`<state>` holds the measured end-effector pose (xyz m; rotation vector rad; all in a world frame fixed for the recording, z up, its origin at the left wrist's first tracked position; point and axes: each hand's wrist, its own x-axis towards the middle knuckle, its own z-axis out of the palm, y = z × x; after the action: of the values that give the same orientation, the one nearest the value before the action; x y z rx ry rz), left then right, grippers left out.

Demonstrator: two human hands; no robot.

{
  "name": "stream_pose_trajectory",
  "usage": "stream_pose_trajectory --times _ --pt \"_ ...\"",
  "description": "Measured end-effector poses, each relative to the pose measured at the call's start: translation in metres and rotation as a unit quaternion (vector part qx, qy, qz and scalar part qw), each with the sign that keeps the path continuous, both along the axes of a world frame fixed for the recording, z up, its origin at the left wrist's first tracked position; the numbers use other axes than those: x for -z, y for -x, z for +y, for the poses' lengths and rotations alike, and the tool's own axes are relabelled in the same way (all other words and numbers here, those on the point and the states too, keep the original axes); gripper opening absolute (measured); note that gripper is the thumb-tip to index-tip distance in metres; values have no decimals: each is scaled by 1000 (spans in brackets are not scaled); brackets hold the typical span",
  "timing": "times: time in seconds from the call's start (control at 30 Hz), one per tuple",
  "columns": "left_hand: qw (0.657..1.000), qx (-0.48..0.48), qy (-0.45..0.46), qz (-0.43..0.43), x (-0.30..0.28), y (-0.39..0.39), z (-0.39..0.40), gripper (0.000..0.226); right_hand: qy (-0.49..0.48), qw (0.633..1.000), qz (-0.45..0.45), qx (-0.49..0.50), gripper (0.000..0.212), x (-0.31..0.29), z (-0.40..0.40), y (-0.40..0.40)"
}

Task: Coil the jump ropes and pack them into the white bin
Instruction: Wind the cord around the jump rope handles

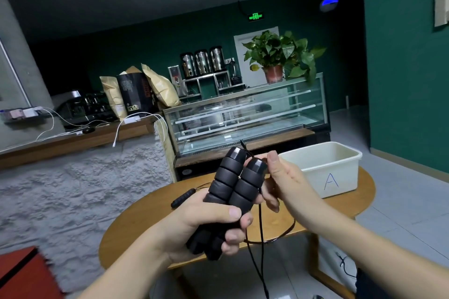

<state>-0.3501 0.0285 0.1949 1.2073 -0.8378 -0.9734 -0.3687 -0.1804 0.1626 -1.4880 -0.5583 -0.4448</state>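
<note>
Left hand (206, 223) clenches two handles (233, 182) upright above table (359, 204). Right hand (286, 177) pinches cord (261, 221) at their tops. Bin (325, 170) at 2 o'clock, clear; second rope (182, 198) behind, at 10.

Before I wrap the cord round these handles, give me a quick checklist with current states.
1. Both black handles side by side in left hand: ok.
2. Right hand on the cord near the handle tops: ok.
3. Cord coiled: not ok, it hangs loose below.
4. White bin on the round table, open: ok.
5. Bin contents: cannot tell.
6. Second rope's handle waits on the table: ok.
</note>
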Motion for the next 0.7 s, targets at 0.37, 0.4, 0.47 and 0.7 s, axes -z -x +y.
stream_pose_trajectory --times 0.37,0.4,0.47,0.7 --pt "996 54 2 72 10 2 -9 30 454 875 -31 165 27 0 27 8" --pt "997 48 -11 60 9 1 -8 30 503 846 -53 170 28 -6 26 13" --pt "999 19 -35 27 7 0 -3 29 564 800 -67 194 25 -8 21 19" --pt "919 -172 -153 -321 -14 -1 5 14 654 713 -80 240 13 -16 8 35"
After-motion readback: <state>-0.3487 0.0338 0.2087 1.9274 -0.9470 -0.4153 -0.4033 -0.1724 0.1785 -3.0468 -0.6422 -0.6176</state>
